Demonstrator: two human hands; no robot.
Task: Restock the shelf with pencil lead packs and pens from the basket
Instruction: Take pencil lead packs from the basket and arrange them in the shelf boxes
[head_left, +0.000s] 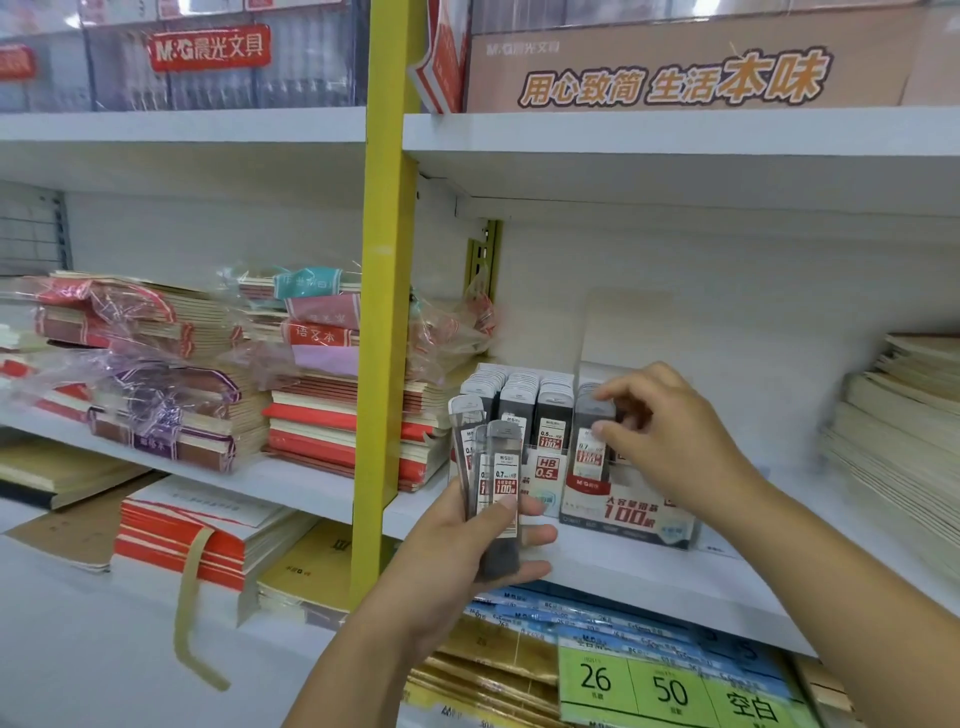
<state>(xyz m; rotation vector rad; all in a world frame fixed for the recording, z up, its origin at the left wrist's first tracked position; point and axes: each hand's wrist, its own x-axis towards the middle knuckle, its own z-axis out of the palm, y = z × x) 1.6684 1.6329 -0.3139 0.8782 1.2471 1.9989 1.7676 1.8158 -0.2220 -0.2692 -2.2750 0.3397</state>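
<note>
The restock looks partway through. The left hand (467, 561) grips a small fan of lead packs (500, 470), fingers curled round their lower ends, held upright just in front of the shelf (675, 582). The right hand (667, 436) pinches one pack (592, 441) by its grey cap between thumb and fingertips, at the rightmost column of the display box (626, 514) that stands on the shelf. Whether that pack is seated or only part-way into its slot cannot be told. The three columns (519, 387) to its left look tightly filled; the right column appears to have room behind the pinched pack, though the hand hides much of it. By my reading, what is left is seating this pack, feeding in the few from the left hand, then the pens. No pens and no basket are in view, so how much stock waits cannot be judged.
</note>
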